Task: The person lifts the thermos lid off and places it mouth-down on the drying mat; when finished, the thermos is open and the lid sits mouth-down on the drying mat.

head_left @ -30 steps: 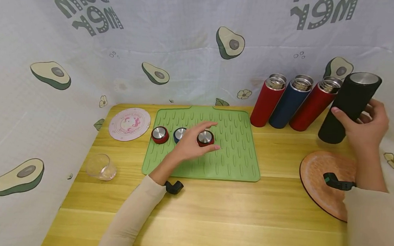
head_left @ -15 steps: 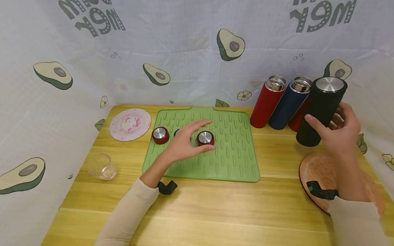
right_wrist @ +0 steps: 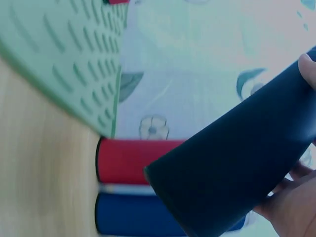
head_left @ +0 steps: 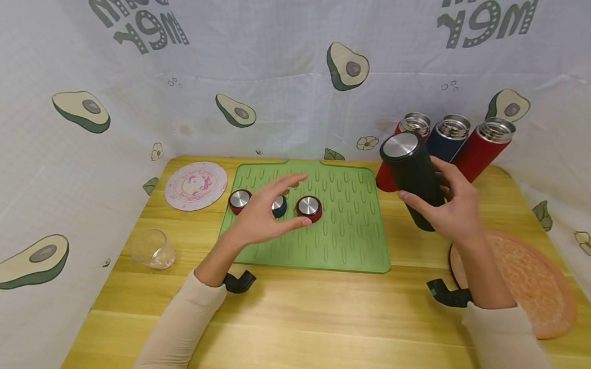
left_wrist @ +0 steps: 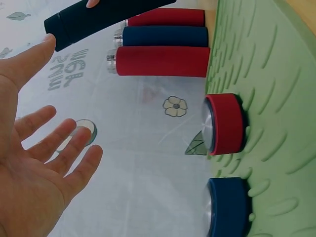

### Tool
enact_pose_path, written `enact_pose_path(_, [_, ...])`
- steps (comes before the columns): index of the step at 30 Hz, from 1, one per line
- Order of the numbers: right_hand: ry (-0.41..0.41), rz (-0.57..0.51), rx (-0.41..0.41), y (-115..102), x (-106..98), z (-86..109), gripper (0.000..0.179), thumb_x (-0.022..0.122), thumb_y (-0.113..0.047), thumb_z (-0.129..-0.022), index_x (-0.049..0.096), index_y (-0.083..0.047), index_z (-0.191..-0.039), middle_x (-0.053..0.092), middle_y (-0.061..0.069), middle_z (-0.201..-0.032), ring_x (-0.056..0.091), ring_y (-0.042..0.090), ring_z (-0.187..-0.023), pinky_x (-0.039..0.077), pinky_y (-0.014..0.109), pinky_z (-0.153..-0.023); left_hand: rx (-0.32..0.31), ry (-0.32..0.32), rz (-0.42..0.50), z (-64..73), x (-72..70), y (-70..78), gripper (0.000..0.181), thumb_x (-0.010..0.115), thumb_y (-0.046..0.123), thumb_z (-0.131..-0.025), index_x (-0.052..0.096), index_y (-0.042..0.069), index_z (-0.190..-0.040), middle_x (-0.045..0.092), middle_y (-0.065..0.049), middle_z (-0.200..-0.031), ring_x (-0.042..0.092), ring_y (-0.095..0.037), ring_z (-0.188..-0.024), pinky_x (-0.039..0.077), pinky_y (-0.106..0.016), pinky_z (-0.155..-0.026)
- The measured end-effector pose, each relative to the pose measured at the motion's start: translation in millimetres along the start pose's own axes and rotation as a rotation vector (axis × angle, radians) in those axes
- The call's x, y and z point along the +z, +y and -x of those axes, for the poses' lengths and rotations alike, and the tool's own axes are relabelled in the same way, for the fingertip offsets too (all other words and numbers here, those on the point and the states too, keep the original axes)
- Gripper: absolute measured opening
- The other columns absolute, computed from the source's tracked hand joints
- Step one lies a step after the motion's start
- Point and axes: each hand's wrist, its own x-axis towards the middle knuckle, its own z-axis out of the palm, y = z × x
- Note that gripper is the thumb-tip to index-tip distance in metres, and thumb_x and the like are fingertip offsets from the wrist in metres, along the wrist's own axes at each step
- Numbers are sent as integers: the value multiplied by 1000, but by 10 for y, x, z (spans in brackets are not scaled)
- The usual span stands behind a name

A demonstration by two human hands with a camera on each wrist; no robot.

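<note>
My right hand (head_left: 454,208) grips a black thermos (head_left: 412,172) with a steel-topped lid on it, tilted with its top toward the left. In the right wrist view the black thermos (right_wrist: 237,153) slants across, its base clear of the table. My left hand (head_left: 259,219) hovers over the green mat (head_left: 352,247), fingers spread and nothing held. Below and around it on the mat sit a red lid (head_left: 240,200), a blue lid (head_left: 280,207) partly behind the fingers, and another red lid (head_left: 308,207) near the thumb.
Behind the black thermos stand a red flask (head_left: 386,180), partly hidden, a blue flask (head_left: 442,144) and another red flask (head_left: 483,148), all lidless. A brown round mat (head_left: 528,278) lies at right, a pink round mat (head_left: 196,185) and a clear glass (head_left: 153,249) at left.
My right hand has carried the black thermos leftward from the far right, and it now tilts left in front of the flasks. My left hand has drawn back left, away from the right-hand red lid.
</note>
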Motion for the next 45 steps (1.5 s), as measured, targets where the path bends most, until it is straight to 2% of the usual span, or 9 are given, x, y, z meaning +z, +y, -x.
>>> enact_pose_path(3, [-35,-3,-114,-107,127,22,80,90,-12,-78,57,-30,-148,62,-4,-130,52,0,-110,42,12,-87,24,16,41,12,-53,37,84,87,35,-85,44,32,-156,49,5,-155,52,-14,-135,50,-39,-112])
enact_pose_path(7, [-106,18,-222,-239,291,43,83,92,-12,-76,57,-33,-148,61,-2,-125,53,7,-106,45,14,-80,50,24,104,22,-81,85,84,88,28,-84,45,28,-156,48,-1,-156,52,-17,-136,51,-40,-112])
enact_pose_path(11, [-168,58,-266,-355,411,80,84,93,-18,-75,56,-36,-148,60,1,-128,54,13,-109,48,19,-78,75,30,134,18,-73,138,85,89,24,-84,45,27,-156,47,0,-157,53,-17,-136,52,-36,-110])
enact_pose_path(15, [-206,79,-308,-437,497,105,84,95,-22,-73,57,-35,-147,59,2,-128,57,16,-108,50,24,-76,100,43,158,2,-61,180,86,89,22,-83,44,27,-157,46,1,-157,53,-20,-136,54,-37,-109])
enact_pose_path(22, [-262,90,-386,-537,601,120,81,95,-27,-74,60,-29,-147,62,2,-125,61,16,-99,51,25,-76,157,60,147,-38,-75,247,84,87,22,-85,44,26,-157,46,6,-157,49,-15,-138,54,-37,-108])
enact_pose_path(27, [-313,124,-446,-583,619,133,79,95,-30,-73,62,-22,-144,64,4,-128,64,17,-99,55,29,-74,196,37,148,-48,-106,260,79,87,18,-85,49,21,-154,47,2,-156,48,-15,-142,54,-35,-108])
enact_pose_path(33, [-350,205,-458,-588,600,163,81,94,-36,-73,61,-24,-146,69,6,-128,67,22,-97,57,38,-72,229,-25,108,-42,-117,256,66,86,19,-86,58,18,-146,54,-2,-150,54,-15,-137,56,-33,-104])
enact_pose_path(41, [-409,211,-434,-621,561,173,81,91,-37,-78,56,-22,-149,68,7,-128,68,22,-97,58,40,-74,240,-48,108,-31,-130,235,64,86,18,-86,59,17,-145,54,-5,-149,56,-16,-136,56,-33,-104])
enact_pose_path(45, [-444,195,-420,-627,553,174,80,90,-37,-80,55,-21,-150,66,8,-130,66,21,-99,59,41,-77,258,-33,98,-22,-131,219,61,86,18,-86,61,16,-142,56,-6,-147,58,-17,-133,57,-32,-102])
